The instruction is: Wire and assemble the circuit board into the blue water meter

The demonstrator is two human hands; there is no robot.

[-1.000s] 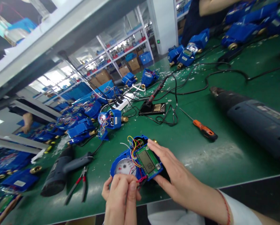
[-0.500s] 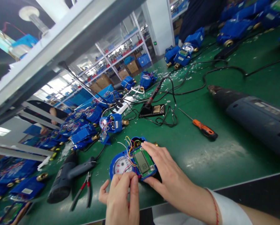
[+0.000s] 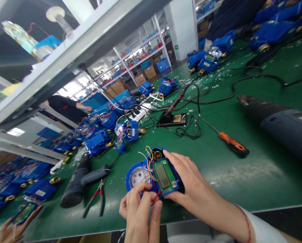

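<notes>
The meter (image 3: 151,173) lies flat on the green desk (image 3: 242,175), close to its near edge, and all other things can be placed from it. It is a blue body, opened, with a round dial (image 3: 138,176) on its left part and a green board with a display (image 3: 165,176) on its right part; coloured wires (image 3: 150,158) rise in loops behind the board. The right hand (image 3: 191,184) lies against the right side of the meter, its fingers (image 3: 174,158) stretched along the far edge of the board and pressing it, not clenched. The left hand (image 3: 140,206) is in front of the meter, and its fingers pinch a thin red wire (image 3: 156,197) at the near corner of the board. I judge the meter to be rather heavy and stiff because of brass fittings, but the board and wires are light and fragile, so it is better to hold the blue body by its sides and not pull the wires. Its long axis runs from near-left to far-right, with the dial and display facing up. Right of the meter lies an orange screwdriver (image 3: 230,141), and further right a dark heat gun (image 3: 282,123). Left of the meter lie pliers (image 3: 96,200), and behind it a soldering iron (image 3: 174,103) in its stand.
</notes>
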